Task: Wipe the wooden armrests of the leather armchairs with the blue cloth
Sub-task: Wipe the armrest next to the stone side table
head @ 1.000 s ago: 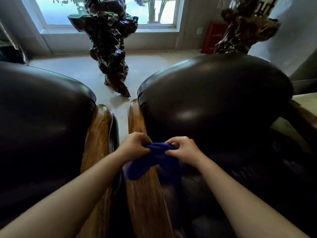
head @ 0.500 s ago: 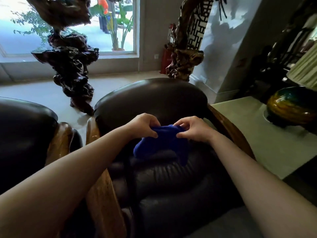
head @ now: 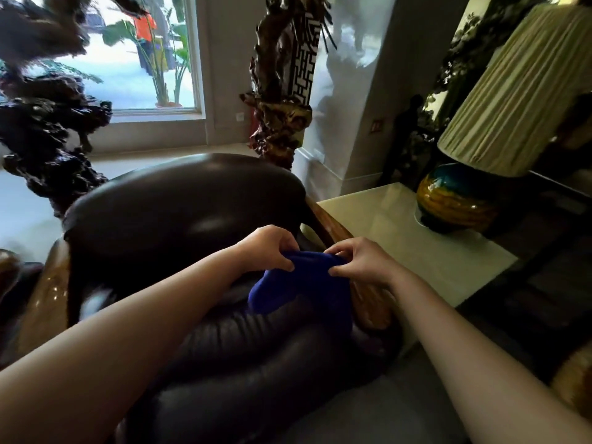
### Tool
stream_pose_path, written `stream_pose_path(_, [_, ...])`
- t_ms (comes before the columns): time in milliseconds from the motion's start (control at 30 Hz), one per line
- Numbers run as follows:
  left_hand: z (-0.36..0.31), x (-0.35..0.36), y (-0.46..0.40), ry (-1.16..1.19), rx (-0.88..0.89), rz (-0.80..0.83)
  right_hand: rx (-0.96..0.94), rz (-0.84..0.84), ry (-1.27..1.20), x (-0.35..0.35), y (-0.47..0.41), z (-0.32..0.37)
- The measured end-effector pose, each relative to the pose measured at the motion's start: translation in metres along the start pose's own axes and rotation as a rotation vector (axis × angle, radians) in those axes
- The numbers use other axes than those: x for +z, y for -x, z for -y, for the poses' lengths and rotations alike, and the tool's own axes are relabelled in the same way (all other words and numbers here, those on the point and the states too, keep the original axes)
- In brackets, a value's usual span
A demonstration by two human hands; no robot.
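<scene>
The blue cloth (head: pixel 304 283) hangs bunched over the seat of a dark leather armchair (head: pixel 179 206). My left hand (head: pixel 269 248) pinches its top left edge and my right hand (head: pixel 358 261) pinches its top right edge. The chair's right wooden armrest (head: pixel 368 299) runs just under and behind my right hand; the cloth partly hides it. The left wooden armrest (head: pixel 48 296) shows at the chair's left side, beyond my left forearm.
A pale side table (head: pixel 416 248) stands right of the chair, bearing a lamp with a blue-and-yellow base (head: pixel 455 203) and pleated shade (head: pixel 512 91). Two dark gnarled wood sculptures, one at the back left (head: pixel 48 129) and one at the back middle (head: pixel 278 116), stand behind. A window (head: pixel 128 59) is beyond.
Both hands carried the cloth from the left armrest across the seat toward the right armrest. My view swung right, bringing the side table and lamp into sight.
</scene>
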State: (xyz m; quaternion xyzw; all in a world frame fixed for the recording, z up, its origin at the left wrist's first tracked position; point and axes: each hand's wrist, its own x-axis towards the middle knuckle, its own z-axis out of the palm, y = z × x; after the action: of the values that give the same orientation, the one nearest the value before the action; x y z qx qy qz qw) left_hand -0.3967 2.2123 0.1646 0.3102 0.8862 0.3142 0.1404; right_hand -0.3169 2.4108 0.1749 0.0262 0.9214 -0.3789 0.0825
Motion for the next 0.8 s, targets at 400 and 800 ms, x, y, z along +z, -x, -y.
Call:
stream_pose_path(400, [-0.01, 0.089, -0.199, 0.017, -0.024, 0.059, 0.125, 0.038, -0.027, -0.09, -0.115, -0.155])
stream_pose_path(800, [0.0, 0.175, -0.376, 0.079, -0.217, -0.054, 0.062, 0.243, 0.07, -0.163, -0.289, -0.308])
